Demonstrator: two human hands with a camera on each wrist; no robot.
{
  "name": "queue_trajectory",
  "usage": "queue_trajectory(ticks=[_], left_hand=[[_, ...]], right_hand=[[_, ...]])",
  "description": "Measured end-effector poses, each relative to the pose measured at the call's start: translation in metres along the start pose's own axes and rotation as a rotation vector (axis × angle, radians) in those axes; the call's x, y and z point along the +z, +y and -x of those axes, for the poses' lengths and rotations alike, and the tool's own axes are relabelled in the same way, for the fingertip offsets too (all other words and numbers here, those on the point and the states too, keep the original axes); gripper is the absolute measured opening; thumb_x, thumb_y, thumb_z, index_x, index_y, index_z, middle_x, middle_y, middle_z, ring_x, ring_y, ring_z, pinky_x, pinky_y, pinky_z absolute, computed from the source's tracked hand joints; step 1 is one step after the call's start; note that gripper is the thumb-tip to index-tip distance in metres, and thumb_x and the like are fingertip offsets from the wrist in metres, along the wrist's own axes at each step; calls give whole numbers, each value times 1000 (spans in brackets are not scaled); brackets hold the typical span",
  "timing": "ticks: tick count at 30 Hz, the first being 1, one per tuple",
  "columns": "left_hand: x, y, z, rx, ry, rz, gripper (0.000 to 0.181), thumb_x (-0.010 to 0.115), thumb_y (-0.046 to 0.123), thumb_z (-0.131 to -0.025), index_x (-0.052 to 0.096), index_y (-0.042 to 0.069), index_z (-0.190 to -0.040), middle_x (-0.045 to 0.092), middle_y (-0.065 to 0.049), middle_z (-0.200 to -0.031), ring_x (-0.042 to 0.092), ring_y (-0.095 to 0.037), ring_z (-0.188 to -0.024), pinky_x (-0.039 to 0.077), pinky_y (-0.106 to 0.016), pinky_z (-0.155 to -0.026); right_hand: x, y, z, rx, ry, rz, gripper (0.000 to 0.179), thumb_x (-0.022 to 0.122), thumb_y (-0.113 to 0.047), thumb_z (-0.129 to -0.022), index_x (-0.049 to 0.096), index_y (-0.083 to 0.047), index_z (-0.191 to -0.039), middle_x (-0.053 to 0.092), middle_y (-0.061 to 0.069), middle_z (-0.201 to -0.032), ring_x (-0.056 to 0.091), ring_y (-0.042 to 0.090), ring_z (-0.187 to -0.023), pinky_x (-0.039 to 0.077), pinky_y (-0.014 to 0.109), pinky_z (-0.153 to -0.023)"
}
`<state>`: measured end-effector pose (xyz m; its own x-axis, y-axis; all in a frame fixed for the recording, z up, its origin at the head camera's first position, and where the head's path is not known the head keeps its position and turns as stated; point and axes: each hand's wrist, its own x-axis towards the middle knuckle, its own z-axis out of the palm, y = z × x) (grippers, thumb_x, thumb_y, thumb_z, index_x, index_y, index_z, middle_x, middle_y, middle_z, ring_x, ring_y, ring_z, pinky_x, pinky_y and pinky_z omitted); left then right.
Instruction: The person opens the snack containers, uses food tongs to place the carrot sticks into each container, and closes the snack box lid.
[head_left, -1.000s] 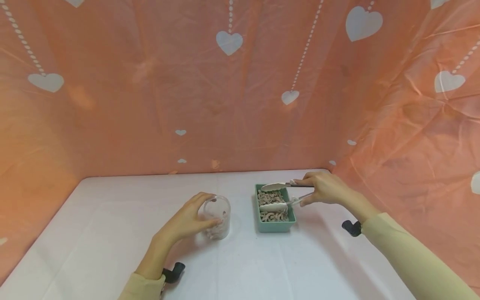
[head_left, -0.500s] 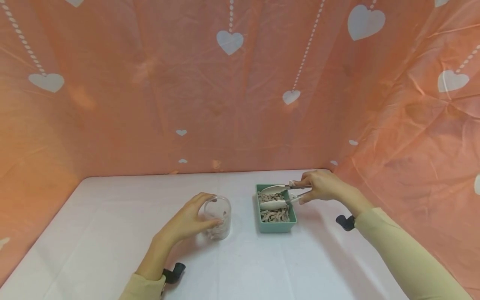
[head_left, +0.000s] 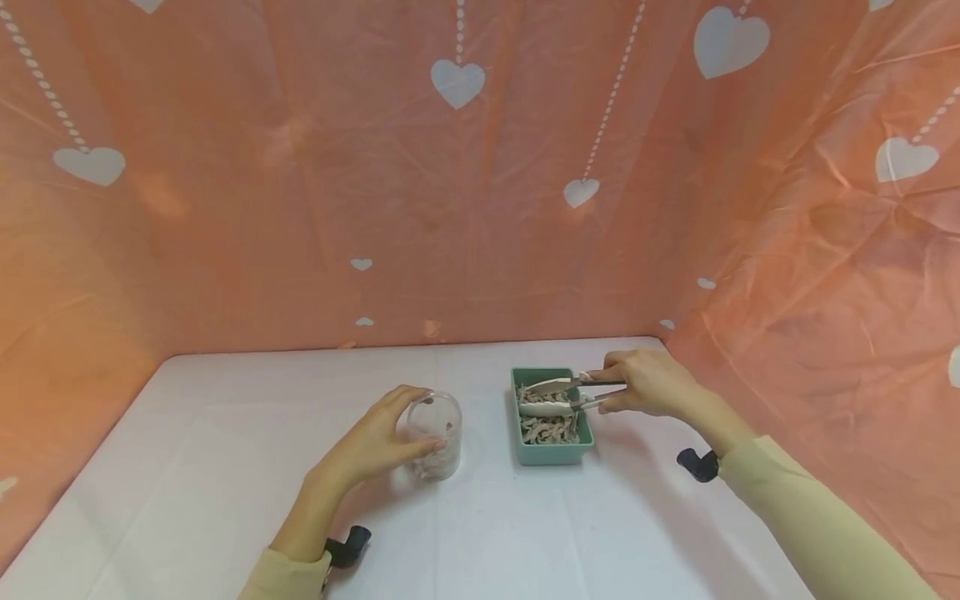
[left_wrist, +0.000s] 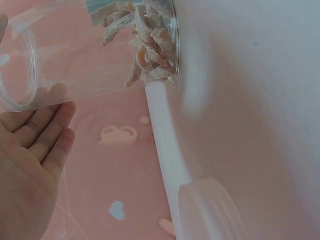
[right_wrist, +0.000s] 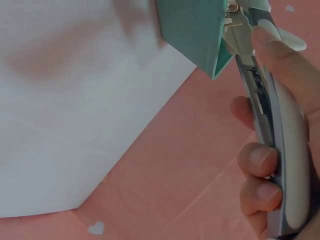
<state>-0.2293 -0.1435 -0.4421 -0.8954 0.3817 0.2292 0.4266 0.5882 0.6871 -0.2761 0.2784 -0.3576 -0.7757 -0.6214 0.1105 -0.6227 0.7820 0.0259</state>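
Here, white table (head_left: 225,450), orange curtain (head_left: 412,192).

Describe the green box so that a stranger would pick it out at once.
On the white table, right of centre toward the far edge, the right hand holds tongs. Their tips are at the mouth of an open rectangular green box holding pale brownish strips. It is low and opaque, while the jar to its left is round and see-through.
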Motion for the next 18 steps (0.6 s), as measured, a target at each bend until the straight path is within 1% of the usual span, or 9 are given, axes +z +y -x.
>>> queue_trajectory(ticks=[3, 7, 12, 18], left_hand=[[-1, 1, 0, -1, -1, -6, 71, 83, 46, -88, 57, 11, -144, 59, -5, -140, 53, -32, -136, 42, -60, -114], [-2, 2, 0, -5, -1, -10, 71, 84, 45, -87, 57, 11, -144, 59, -5, -140, 53, -32, -135, 42, -60, -114], [-2, 2, 1, -3, 9, -6, 71, 84, 44, -87, 57, 10, -143, 60, -6, -140, 53, -33, -136, 42, -60, -114], [0, 1, 0, 11, 11, -4, 70, 85, 42, -87, 58, 9, -143, 61, -5, -138, 54, -32, -135, 43, -58, -114]], right_hand=[[3, 2, 3, -11, 18, -14, 52, 91, -42, -77, 80, -16, -121, 60, -9, -81, 48, 8, -67, 40, 25, -59], [5, 4, 6, -11, 37, -1, 48, 90, -41, -79, 81, -17, -119, 60, -11, -84, 50, 7, -69, 40, 25, -58], [6, 3, 10, 12, 53, -3, 47, 89, -41, -80, 80, -18, -120, 60, -13, -84, 50, 6, -70, 40, 24, -57], [10, 4, 16, 40, 75, -21, 46, 88, -43, -81, 80, -19, -120, 64, -12, -87, 52, 6, -71, 40, 24, -56]])
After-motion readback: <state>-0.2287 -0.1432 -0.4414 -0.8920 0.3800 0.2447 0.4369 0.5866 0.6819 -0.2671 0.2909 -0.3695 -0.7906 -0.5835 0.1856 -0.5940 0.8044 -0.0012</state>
